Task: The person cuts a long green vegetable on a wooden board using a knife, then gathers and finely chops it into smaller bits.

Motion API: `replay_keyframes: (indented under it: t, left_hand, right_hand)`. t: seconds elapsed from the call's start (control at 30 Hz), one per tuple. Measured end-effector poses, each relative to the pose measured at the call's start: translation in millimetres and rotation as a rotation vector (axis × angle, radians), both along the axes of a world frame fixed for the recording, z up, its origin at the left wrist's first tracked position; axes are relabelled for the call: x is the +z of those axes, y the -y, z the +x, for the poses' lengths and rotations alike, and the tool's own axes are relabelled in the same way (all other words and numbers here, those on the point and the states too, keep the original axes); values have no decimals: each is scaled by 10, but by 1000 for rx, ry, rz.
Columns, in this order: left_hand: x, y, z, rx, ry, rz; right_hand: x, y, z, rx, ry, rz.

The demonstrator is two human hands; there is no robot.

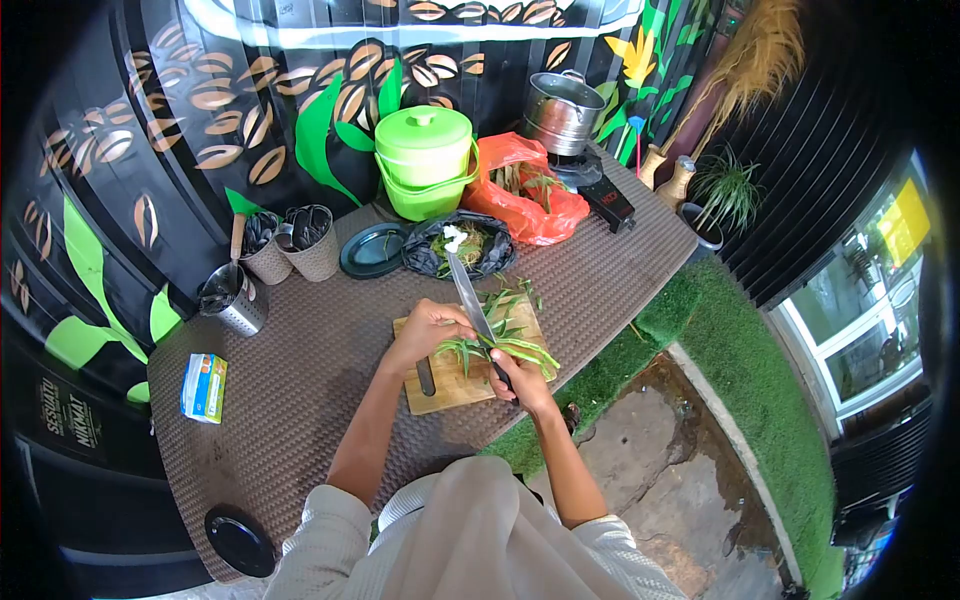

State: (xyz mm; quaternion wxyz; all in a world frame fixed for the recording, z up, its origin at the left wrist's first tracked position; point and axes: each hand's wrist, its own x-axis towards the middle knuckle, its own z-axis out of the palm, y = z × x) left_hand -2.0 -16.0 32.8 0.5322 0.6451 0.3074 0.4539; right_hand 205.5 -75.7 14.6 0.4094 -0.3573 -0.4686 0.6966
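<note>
Greens, slim, bright and leafy, sit pinched by left fingers; right fingers encircle a knife.

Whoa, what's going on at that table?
The person's right hand is holding a knife, with its blade pointing away from them. Their left hand is close beside the blade, near long green stalks; its exact grip is hard to see. Smaller green bits lie on the wooden board underneath.
</note>
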Motion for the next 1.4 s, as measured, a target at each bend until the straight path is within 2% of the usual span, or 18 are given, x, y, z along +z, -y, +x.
replay_keyframes:
  t: [0.3,0.47,0.57,0.6,0.63,0.67,0.7,0.73,0.77,0.8,0.83,0.9,1.0,1.07,1.1,1.17,1.3,1.4]
  left_hand:
    - [-104,20,62,119,49,-227]
    - [-314,21,117,192,384,-424]
    - [-486,-8,133,238,404,-403]
    - [-435,28,173,236,404,-401]
    - [-342,93,248,351,444,-463]
    - [-247,158,322,466,483,-524]
    - [-230,193,374,465,481,-522]
    - [-211,233,427,586,404,-563]
    - [-197,265,476,707,325,-601]
    - [-206,285,519,706,324,-599]
    - [-215,304,557,669,199,-572]
    - [-205,317,619,630,73,-542]
    - [-222,303,675,487,154,-640]
    - [-389,239,671,372,330,-750]
    - [-386,251,662,370,329,-748]
    - [-376,278,645,282,424,-759]
    - [-559,238,593,252,494,-732]
    - [-579,213,606,257,432,-717]
  right_hand:
    - [44,-175,-33,-24,45,-17]
    - [-46,-202,-65,-39,10,-14]
    - [-121,-208,-116,-90,101,41]
    - [-214,-270,-72,-55,214,118]
    - [-235,-282,-102,-57,213,118]
    - [-264,-289,-158,-154,320,307]
    - [-305,-311,-189,-253,426,498]
    - [-374,-380,-191,-340,655,848]
    - [-430,-383,-173,-342,654,849]
    - [-324,-334,-189,-336,804,845]
    - [-253,-301,-203,-328,954,837]
    - [-340,-339,-182,-401,1023,956]
    - [-165,-325,-165,-274,1036,861]
    - [-155,-392,-142,-185,1358,1023]
    - [-199,-449,-112,-188,1358,1022]
    - [-306,-573,-12,-310,1344,1328]
    - [-233,-629,75,-225,1484,1262]
    - [-307,-675,92,-346,1443,1320]
